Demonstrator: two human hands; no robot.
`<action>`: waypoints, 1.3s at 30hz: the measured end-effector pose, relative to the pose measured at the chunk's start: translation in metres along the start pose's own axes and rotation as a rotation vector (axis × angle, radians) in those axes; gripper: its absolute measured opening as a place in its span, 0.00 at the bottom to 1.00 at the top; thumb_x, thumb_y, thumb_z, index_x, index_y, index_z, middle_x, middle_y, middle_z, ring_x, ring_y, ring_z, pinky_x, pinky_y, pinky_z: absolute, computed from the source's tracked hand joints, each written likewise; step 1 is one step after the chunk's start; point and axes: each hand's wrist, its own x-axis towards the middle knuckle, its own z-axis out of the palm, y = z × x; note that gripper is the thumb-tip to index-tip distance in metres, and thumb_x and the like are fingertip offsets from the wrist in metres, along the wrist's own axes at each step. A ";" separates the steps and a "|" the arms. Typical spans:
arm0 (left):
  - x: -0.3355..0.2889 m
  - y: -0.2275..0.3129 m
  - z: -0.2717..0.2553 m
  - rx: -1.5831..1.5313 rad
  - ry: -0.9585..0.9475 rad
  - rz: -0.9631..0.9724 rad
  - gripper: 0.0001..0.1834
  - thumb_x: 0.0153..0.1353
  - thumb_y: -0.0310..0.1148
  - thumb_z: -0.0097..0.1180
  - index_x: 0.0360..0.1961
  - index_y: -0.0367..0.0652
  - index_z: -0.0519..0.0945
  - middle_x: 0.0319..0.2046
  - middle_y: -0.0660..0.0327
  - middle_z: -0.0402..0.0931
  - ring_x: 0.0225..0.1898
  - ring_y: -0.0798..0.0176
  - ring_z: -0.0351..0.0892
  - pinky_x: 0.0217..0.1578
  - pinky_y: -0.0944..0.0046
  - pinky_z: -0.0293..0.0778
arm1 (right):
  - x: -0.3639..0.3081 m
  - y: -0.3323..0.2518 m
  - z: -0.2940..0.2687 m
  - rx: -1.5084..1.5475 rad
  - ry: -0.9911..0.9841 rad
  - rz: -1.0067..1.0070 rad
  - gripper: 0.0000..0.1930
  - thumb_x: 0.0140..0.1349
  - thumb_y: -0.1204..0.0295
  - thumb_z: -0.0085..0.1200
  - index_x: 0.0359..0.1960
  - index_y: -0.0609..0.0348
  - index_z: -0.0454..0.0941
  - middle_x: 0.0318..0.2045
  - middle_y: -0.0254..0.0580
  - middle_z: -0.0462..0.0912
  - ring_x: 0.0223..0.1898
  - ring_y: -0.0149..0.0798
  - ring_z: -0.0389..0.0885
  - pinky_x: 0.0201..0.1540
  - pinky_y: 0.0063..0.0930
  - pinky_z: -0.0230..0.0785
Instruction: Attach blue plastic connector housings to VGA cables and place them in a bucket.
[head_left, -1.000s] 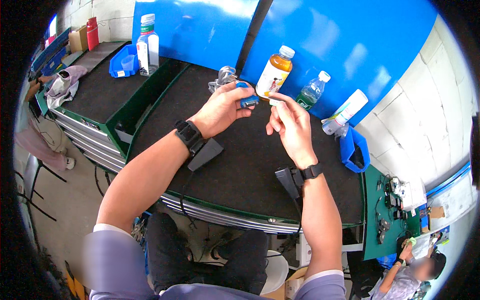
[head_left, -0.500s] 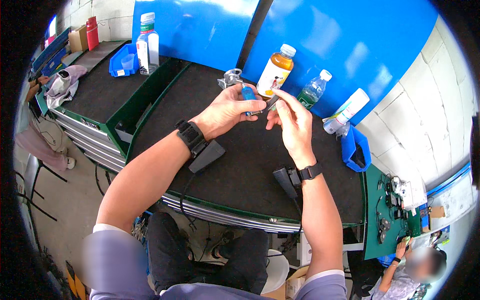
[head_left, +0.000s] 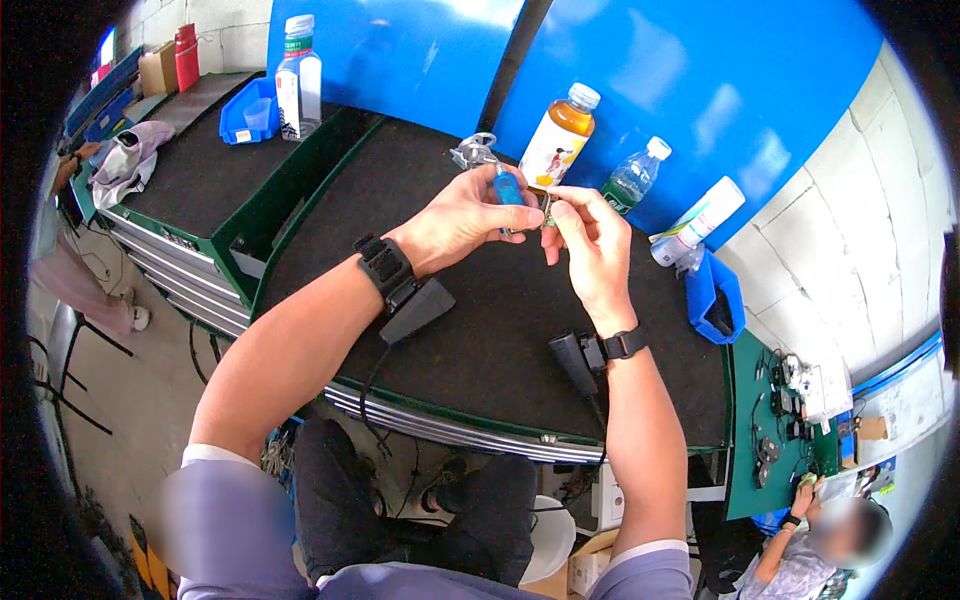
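Over the far middle of the black-topped bench, my two hands meet in front of the amber drink bottle. My left hand (head_left: 462,217) is closed around a small blue cylindrical piece (head_left: 508,187), with its thumb stretched toward the right hand. My right hand (head_left: 597,250) pinches a small part (head_left: 549,208), greenish and metallic, between thumb and fingers. It sits right beside my left thumb tip. Fingers cover much of both pieces, so their exact kind and whether they touch cannot be made out.
Behind my hands stand an amber drink bottle (head_left: 558,140), a clear bottle (head_left: 633,178), a white cylinder (head_left: 700,220) and crumpled clear plastic (head_left: 474,151). A blue bin (head_left: 714,298) sits at the right edge. Left lie a blue tray (head_left: 250,112) and another bottle (head_left: 298,85). Two other people are nearby.
My right fingers have drawn in against the left thumb. The dark flat strip seen between them earlier now shows as a smaller greenish, metallic part. The blue piece stays in my left hand.
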 end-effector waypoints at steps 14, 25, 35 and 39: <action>0.000 -0.001 -0.003 0.046 -0.023 0.016 0.28 0.56 0.32 0.72 0.52 0.38 0.69 0.41 0.60 0.79 0.42 0.68 0.80 0.44 0.64 0.79 | -0.001 0.001 -0.001 0.018 -0.013 0.024 0.10 0.71 0.72 0.52 0.48 0.66 0.79 0.27 0.37 0.81 0.23 0.26 0.78 0.23 0.21 0.70; -0.001 0.001 0.000 0.026 -0.015 0.028 0.25 0.57 0.30 0.69 0.51 0.39 0.68 0.38 0.61 0.78 0.39 0.67 0.78 0.41 0.64 0.76 | 0.000 0.002 0.000 0.033 -0.011 -0.002 0.11 0.72 0.72 0.50 0.48 0.66 0.79 0.28 0.39 0.81 0.24 0.27 0.78 0.24 0.21 0.72; 0.001 -0.001 -0.003 0.020 0.054 0.002 0.25 0.58 0.35 0.70 0.50 0.42 0.70 0.41 0.63 0.77 0.42 0.69 0.77 0.41 0.66 0.76 | 0.001 0.000 -0.002 0.258 -0.002 0.154 0.15 0.76 0.67 0.45 0.56 0.63 0.74 0.36 0.45 0.82 0.31 0.32 0.83 0.26 0.23 0.74; 0.001 -0.001 -0.004 0.145 0.114 -0.004 0.19 0.63 0.40 0.66 0.49 0.46 0.73 0.41 0.65 0.78 0.44 0.70 0.76 0.39 0.67 0.73 | 0.003 -0.002 -0.009 0.518 0.011 0.230 0.17 0.75 0.68 0.45 0.60 0.63 0.71 0.49 0.51 0.82 0.37 0.32 0.83 0.30 0.24 0.74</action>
